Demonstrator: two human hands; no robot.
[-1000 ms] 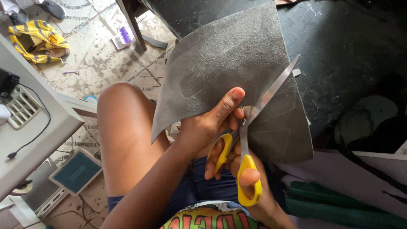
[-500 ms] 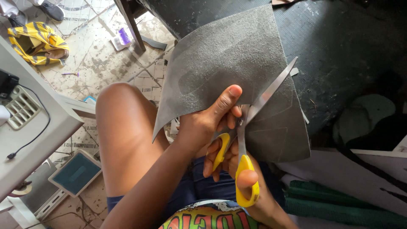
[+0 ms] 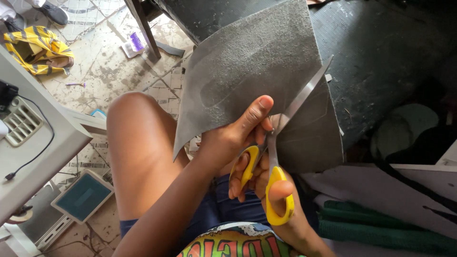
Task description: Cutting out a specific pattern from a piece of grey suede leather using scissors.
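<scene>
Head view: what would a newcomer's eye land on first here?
The yellow-handled scissors at lower centre, held by the right hand, with blades open across a large grey sheet. The left hand pinches that sheet's lower edge, above a bare knee. A yellow striped cloth lies on the tiled floor, upper left.

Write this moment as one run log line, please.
left hand: holds grey sheet | right hand: yellow-handled scissors, blades open on sheet | seated
</scene>
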